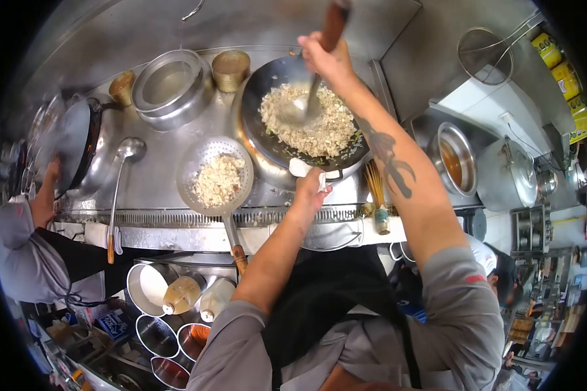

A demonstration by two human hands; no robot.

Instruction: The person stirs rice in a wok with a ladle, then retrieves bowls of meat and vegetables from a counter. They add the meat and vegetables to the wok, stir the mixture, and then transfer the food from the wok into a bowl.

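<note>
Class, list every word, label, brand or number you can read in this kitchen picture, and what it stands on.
No text can be read.
Yellow tins, top right: labels too blurred.
Blue packet, lower left: white print too small.
Red mark on the grey sleeve: too small to read.

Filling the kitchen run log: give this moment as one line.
left hand: grips wok handle through cloth | right hand: holds ladle in rice | strainer: loaded, beside wok
</note>
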